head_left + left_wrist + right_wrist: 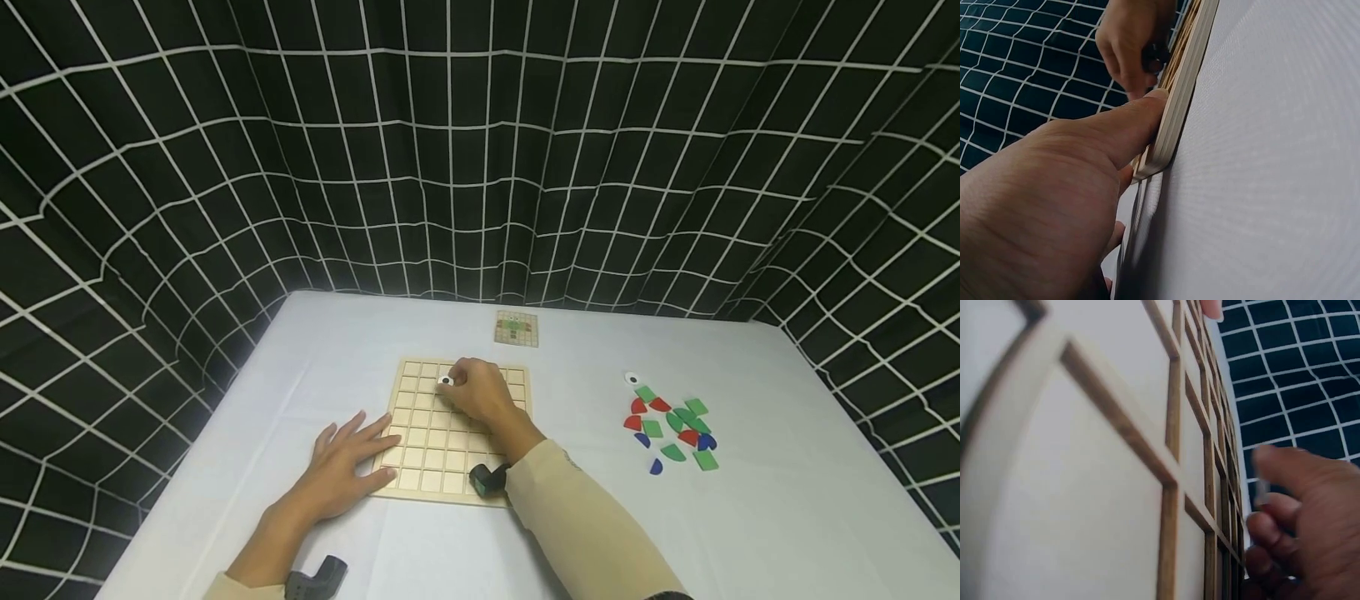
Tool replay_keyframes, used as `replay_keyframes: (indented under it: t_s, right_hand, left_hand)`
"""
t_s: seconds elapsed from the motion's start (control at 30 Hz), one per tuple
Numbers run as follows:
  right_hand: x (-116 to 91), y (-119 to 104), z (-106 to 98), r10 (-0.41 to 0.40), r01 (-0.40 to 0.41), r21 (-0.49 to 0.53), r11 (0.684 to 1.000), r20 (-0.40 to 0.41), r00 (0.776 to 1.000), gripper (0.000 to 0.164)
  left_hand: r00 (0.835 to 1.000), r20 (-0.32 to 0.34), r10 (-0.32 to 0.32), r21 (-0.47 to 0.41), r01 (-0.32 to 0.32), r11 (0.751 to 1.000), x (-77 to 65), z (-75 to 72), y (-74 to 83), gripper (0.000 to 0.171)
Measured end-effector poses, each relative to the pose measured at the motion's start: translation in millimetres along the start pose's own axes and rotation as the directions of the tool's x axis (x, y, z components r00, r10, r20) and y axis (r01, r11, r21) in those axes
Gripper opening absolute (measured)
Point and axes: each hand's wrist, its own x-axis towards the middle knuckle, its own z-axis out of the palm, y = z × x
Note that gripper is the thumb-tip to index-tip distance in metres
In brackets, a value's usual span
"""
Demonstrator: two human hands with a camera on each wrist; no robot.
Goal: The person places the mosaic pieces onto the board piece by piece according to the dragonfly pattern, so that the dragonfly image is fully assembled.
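Our right hand [480, 390] pinches the eye piece [446, 381] at the far rows of the board [431, 459] — placing it seems in hand. Our left hand [339, 468], fingers spread, rests on the board's left edge; next calls for seating the piece squarely — then letting go.

Grid board [1072, 487] in foreground, pale cells. Right hand [1316, 519], blurred, pinches thin pale piece [1262, 491] near board. Left hand [1212, 307]: fingertip only, by board's edge. Dark, white-lined curtain [1297, 375] beyond bench [1233, 412] edge.
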Motion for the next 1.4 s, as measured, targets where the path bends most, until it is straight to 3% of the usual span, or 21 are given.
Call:
replay_keyframes:
  t_s: [0.4,0.93,1.17,1.4]
  right_hand:
    - [-2,2,5,0.041,-0.038,-0.142,0.989,0.02,0.999,0.032]
    - [1,4,3,0.034,-0.027,-0.109,0.994,0.066,0.997,0.032]
    - [5,4,-19,0.002,-0.003,0.007,1.0,0.164,0.986,0.035]
    - [-6,-8,-63,-0.078,0.073,0.049,0.996,0.111,0.991,0.038]
  left_hand:
    - [1.0,0.017,-0.023,0.002,0.023,1.0,0.1,2.1,2.2,0.049]
    - [0.999,0.023,-0.045,0.004,0.045,0.999,0.4,4.2,3.3,0.05]
    - [1.0,-0.005,-0.017,0.0,0.017,1.0,-0.4,1.1,2.9,0.049]
    - [1.0,-0.01,-0.007,-0.005,0.007,1.0,0.2,0.0,1.0,0.05]
